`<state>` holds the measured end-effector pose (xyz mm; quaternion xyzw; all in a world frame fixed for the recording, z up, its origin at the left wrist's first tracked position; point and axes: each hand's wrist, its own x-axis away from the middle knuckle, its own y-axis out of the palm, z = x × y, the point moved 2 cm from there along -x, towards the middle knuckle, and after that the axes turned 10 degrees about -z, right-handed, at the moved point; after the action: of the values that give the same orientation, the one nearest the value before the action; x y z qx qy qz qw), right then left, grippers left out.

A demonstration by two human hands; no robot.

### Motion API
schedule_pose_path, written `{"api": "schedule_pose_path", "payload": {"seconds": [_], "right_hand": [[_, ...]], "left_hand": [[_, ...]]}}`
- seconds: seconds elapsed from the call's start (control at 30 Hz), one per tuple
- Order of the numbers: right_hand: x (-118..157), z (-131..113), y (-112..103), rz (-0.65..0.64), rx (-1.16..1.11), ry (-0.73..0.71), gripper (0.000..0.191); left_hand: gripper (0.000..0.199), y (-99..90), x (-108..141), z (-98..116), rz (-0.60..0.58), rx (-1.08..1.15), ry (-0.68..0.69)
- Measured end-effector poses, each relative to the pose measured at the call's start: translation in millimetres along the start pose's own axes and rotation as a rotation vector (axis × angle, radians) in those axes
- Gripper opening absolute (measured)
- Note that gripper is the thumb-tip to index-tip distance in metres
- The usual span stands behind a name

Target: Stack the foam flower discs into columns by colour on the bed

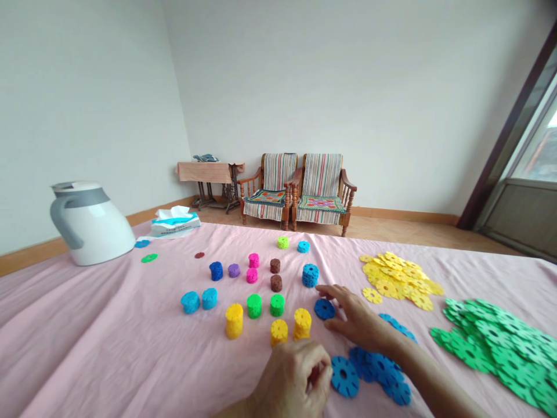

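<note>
Pink bedsheet [100, 307], wrinkled, as work surface. Right hand [359, 319]: fingers [325, 288] spread wide, thumb opposite, straddling a notched blue plastic disc [324, 309], contact unclear. Left hand [291, 377]: fingers curled together, any contents hidden, just beside a short stack of yellow discs [279, 332]. Loose blue discs [374, 366] lie below the right hand, flat and spoked. Tissue packet [176, 223] — print unreadable.

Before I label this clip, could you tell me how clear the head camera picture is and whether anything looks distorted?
In the head view, light is soft and even, the window is washed out, and the wide lens makes the white jug lean.
</note>
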<state>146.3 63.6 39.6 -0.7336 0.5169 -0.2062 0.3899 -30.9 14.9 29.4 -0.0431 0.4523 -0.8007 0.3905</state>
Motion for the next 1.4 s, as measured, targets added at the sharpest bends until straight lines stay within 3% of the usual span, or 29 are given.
{"api": "schedule_pose_path", "payload": {"seconds": [0.1, 0.23, 0.33, 0.53, 0.8, 1.0, 1.17, 1.4], "right_hand": [[3.5, 12.2, -0.1, 0.146, -0.009, 0.025, 0.045], [23.9, 29.7, -0.7, 0.359, -0.047, 0.131, 0.033], [45.7, 34.8, -5.1, 0.431, 0.000, 0.210, 0.029], [66.4, 44.1, -20.9, 0.522, 0.060, 0.291, 0.030], [70.0, 60.9, -29.6, 0.553, 0.056, 0.319, 0.031], [72.5, 62.4, -33.7, 0.539, 0.031, 0.381, 0.033], [72.5, 65.6, -33.3, 0.513, 0.030, 0.400, 0.033], [71.6, 67.7, -31.1, 0.503, 0.018, 0.390, 0.033]], "left_hand": [[0.015, -1.5, 0.4, 6.6, -0.007, -0.003, 0.001], [0.040, -1.8, 0.2, 15.6, -0.116, 0.034, -0.006], [0.056, -0.6, -0.4, 17.7, -0.190, 0.040, -0.059], [0.052, 0.1, -3.5, 17.8, -0.235, -0.009, -0.114], [0.017, -5.7, -26.1, 24.2, -0.415, -0.177, -0.032], [0.019, -7.4, -43.2, 27.5, -0.548, -0.306, -0.060], [0.034, -3.7, -51.3, 30.1, -0.622, -0.410, -0.098], [0.040, -3.8, -52.9, 34.8, -0.621, -0.468, -0.122]]}}
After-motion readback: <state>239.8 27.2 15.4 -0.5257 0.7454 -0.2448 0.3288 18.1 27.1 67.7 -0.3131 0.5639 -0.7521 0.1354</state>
